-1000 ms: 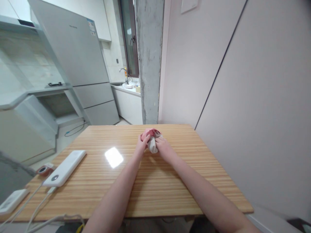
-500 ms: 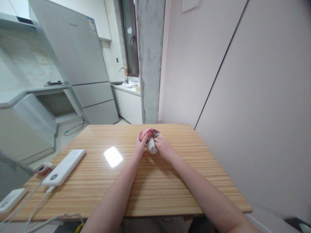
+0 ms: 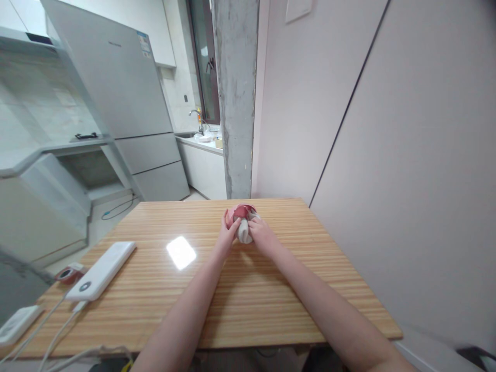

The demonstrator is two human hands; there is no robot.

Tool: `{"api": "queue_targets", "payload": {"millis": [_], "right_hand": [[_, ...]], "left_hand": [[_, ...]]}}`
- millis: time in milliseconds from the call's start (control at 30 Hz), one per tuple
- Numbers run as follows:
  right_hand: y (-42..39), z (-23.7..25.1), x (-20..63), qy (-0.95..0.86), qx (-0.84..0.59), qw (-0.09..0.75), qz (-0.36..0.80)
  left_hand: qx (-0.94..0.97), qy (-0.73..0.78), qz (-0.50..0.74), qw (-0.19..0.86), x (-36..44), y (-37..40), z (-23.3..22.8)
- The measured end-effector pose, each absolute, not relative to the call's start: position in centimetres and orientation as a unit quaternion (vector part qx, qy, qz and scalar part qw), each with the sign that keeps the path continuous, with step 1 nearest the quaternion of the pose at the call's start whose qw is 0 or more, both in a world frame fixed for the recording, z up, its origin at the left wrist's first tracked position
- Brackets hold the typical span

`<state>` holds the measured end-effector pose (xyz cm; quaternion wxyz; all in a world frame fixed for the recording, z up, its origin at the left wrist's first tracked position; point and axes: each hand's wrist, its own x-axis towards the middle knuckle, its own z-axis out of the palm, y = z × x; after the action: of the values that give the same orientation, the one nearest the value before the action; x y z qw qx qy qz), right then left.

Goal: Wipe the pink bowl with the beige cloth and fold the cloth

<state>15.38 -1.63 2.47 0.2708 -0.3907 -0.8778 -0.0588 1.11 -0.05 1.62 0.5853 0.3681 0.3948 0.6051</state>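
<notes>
Both my hands meet over the far middle of a wooden table (image 3: 251, 294), around a small bundle of cloth (image 3: 243, 230). The bundle is pale grey below and pink at the top. My left hand (image 3: 226, 236) grips its left side with the thumb up against the pink part. My right hand (image 3: 262, 236) grips its right side. The bundle rests on or just above the table top; I cannot tell which. My fingers hide most of it.
A white power bank (image 3: 101, 269) with a cable lies at the table's left, beside a small red object (image 3: 65, 273) and another white device (image 3: 17, 323) at the left edge. A plain wall runs close along the right. A concrete pillar (image 3: 235, 98) and a fridge (image 3: 124, 103) stand beyond.
My hands have kept hold of the bundle and shifted their fingers on it slightly. More of the pink part shows at the top now. The view has drifted a little.
</notes>
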Motion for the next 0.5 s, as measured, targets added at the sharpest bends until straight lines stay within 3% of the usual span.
{"api": "queue_targets", "payload": {"millis": [300,500], "right_hand": [[-2.1,2.8,14.6,-0.885,-0.375,0.276,-0.030],[-1.8,2.1,14.9,-0.866,-0.396,0.305,-0.036]], "left_hand": [[0.432,0.451,0.580,0.524,-0.9,0.8,1.9],[0.398,0.396,0.588,0.582,0.6,0.1,1.1]]}}
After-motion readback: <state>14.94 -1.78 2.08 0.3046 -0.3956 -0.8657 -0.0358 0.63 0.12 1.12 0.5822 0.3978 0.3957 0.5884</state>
